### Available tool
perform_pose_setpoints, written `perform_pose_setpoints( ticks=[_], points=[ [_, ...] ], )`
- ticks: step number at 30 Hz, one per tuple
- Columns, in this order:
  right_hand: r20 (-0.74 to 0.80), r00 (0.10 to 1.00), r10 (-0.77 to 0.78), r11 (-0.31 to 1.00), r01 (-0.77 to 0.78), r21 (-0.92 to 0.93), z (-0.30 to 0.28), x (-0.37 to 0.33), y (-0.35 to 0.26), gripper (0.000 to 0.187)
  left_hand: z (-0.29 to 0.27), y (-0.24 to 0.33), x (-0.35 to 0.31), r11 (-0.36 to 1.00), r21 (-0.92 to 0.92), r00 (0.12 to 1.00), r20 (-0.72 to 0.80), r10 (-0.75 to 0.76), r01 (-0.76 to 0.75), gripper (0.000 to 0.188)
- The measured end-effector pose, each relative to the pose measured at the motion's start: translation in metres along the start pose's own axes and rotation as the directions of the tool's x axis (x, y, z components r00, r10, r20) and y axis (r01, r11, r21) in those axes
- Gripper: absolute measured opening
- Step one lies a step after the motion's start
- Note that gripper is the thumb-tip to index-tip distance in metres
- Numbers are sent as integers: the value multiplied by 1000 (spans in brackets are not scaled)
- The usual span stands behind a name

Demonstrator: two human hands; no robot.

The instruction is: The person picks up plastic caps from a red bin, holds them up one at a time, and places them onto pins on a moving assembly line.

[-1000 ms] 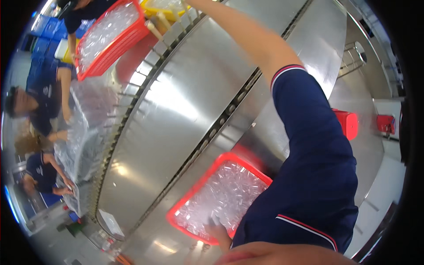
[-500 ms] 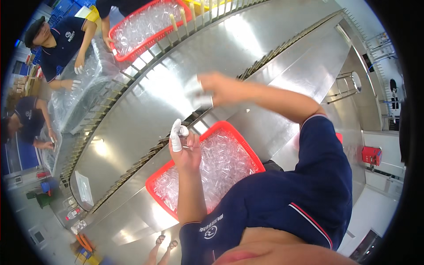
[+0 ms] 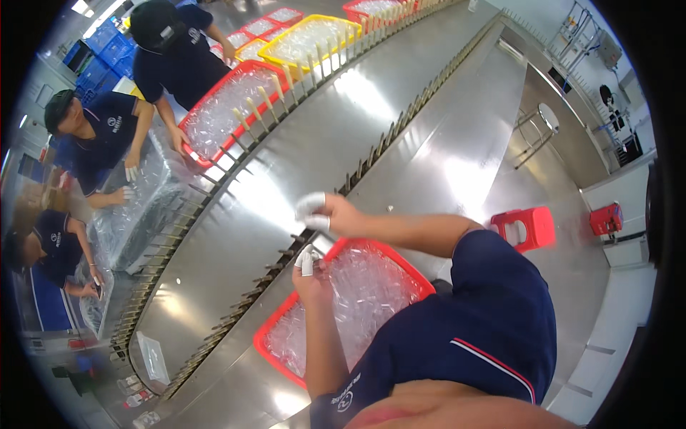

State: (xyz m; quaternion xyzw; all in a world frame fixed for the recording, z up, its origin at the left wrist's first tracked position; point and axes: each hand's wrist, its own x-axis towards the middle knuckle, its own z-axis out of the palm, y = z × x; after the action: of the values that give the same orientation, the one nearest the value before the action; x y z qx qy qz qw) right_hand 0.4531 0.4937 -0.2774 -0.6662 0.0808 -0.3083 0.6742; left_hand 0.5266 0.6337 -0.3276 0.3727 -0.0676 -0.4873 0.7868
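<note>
White finger covers sit on several fingers of both my hands. My left hand is raised over the far left rim of a red basket, fingers bent together; whatever lies in them is too small to make out. Clear plastic tubes fill that basket. Just beyond, my right hand curls its thumb and fingers close together above the near row of dark pegs. Its fingertips hide anything between them. A small shiny metal plate shows between my hands, by the basket's far corner.
A curved steel surface stretches beyond, lined with pale upright pegs. Across it, a person holds another red basket; a yellow basket stands behind. Two more people work at the left beside plastic-wrapped goods. A red stool is at right.
My right hand has come down and nearer, close to my left hand. The left fingers have drawn together. My view has shifted, showing more baskets across the steel surface.
</note>
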Motion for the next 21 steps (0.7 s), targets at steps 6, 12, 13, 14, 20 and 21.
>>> perform_pose_setpoints(
  ticks=[6, 12, 13, 14, 20, 21],
  points=[
    [49, 967, -249, 969, 248, 9, -9, 29, -30, 36, -77, -44, -27, 969, 132, 974, 56, -218, 209, 42],
    [46, 946, -320, 940, 311, 137, -6, 37, -34, 35, -106, -82, -58, 894, 204, 917, -83, -391, 400, 43],
    [42, 945, -323, 939, 315, 138, -6, 38, -32, 35, -103, -83, -60, 893, 209, 917, -82, -391, 399, 43],
    [22, 944, -328, 936, 322, 140, -5, 39, -30, 34, -99, -82, -63, 892, 191, 912, -103, -397, 409, 37],
    [-152, 975, -160, 972, 130, -194, -36, 71, -16, 26, -106, -87, -62, 920, 159, 932, -128, -339, 357, 17],
    [-230, 966, -116, 936, 29, -351, -53, 87, -8, 26, -107, -86, -62, 921, 167, 934, -128, -334, 353, 17]
  ],
)
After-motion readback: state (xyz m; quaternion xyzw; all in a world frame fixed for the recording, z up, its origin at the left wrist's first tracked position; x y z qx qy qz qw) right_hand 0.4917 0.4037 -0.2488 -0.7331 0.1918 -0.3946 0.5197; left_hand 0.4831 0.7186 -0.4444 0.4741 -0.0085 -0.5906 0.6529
